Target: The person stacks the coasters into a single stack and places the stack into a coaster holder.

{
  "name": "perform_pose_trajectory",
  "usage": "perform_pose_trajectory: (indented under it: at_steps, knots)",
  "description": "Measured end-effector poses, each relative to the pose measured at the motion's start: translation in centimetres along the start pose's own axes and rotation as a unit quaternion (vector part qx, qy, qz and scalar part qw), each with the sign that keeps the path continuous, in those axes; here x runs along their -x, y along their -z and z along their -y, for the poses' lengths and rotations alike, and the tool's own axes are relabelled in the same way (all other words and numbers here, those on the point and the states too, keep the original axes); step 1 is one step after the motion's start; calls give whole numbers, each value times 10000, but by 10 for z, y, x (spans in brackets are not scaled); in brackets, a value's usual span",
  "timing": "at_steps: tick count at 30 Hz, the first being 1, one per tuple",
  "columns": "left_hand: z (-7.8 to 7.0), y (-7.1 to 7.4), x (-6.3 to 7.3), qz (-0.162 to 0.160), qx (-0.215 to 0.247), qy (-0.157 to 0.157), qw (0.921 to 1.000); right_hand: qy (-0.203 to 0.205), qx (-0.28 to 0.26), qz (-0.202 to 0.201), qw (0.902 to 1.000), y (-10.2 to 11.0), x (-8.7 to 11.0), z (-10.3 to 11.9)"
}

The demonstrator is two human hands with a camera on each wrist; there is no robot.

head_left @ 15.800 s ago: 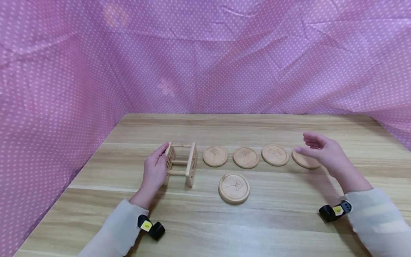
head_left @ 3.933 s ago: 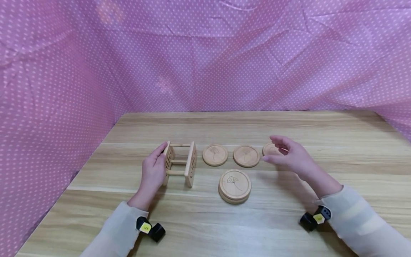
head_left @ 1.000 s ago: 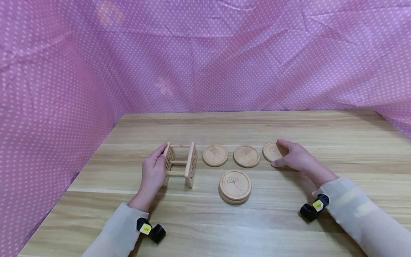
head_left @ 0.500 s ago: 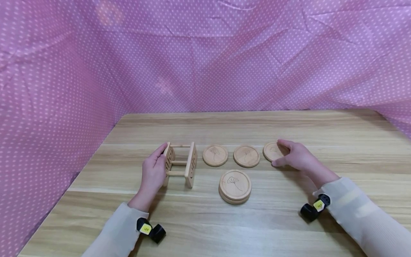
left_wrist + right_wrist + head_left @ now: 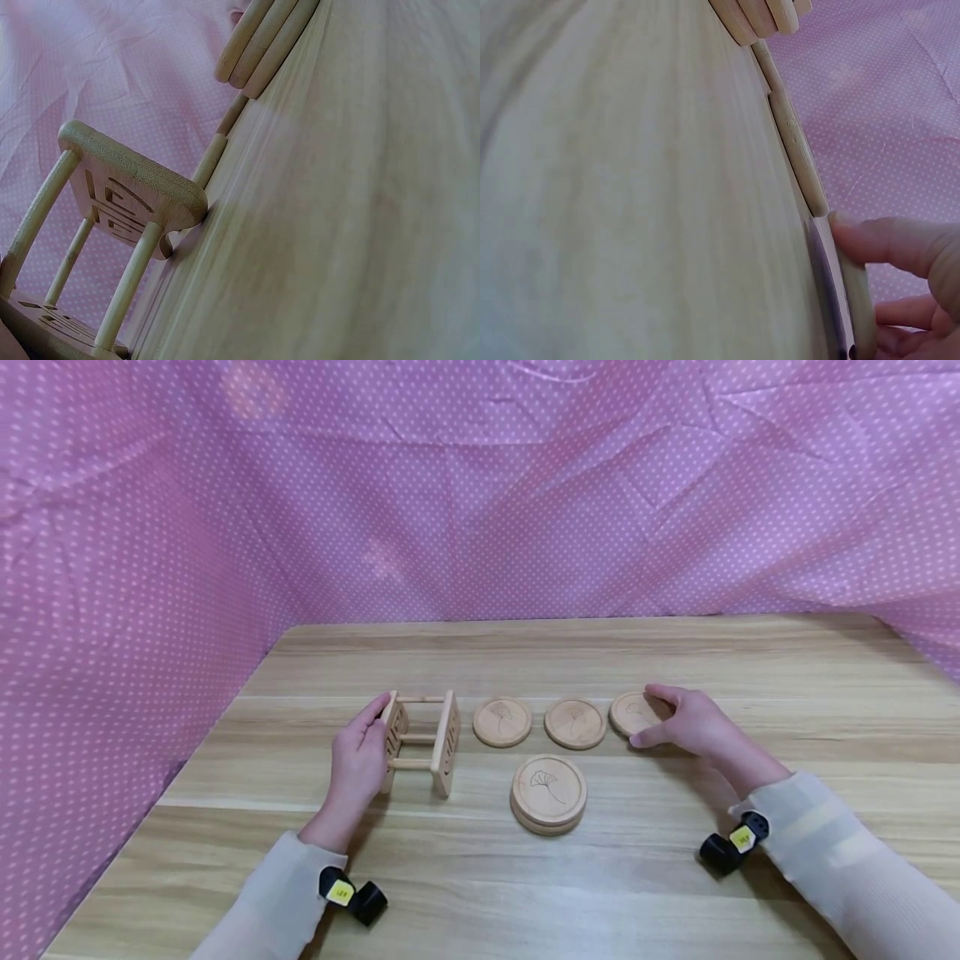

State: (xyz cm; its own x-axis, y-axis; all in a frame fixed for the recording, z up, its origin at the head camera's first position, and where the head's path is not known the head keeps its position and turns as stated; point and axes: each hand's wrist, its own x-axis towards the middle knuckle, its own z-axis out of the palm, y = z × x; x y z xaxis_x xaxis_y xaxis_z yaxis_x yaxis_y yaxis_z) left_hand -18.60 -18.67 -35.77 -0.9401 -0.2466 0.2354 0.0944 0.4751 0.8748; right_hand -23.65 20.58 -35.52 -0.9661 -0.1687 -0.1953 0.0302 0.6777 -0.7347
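Note:
A small wooden coaster rack (image 5: 446, 745), two cut-out side panels joined by dowels, stands on the table. My left hand (image 5: 360, 764) grips its left panel. At the right end of the back row, my right hand (image 5: 697, 724) pinches a round wooden coaster (image 5: 632, 713) by its edge, thumb on the near side. In the right wrist view a thin gap shows under that coaster (image 5: 859, 296), so it is slightly raised. Two more coasters, one left (image 5: 502, 722) and one middle (image 5: 575, 724), lie flat beside the rack. Nearer me sits a coaster stack (image 5: 549, 792), its top one engraved with a ginkgo leaf.
Light wood-grain table (image 5: 637, 893) lies beneath everything. Pink dotted cloth (image 5: 480, 527) hangs behind the table and along its sides. The stack, seen edge-on in the left wrist view, shows three coaster layers (image 5: 270, 45).
Since several seconds ago, my right hand has come down onto the right-end coaster and taken hold of it. Just now that coaster has shifted slightly left and up. My left hand stays on the rack.

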Motion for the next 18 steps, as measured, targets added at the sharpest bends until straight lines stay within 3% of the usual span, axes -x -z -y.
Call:
perform_pose_trajectory:
  at_steps: [18]
  knots:
    - [-4,1,-2,39,-1,100,9999,37,-178,-74,9998,-1,4,9]
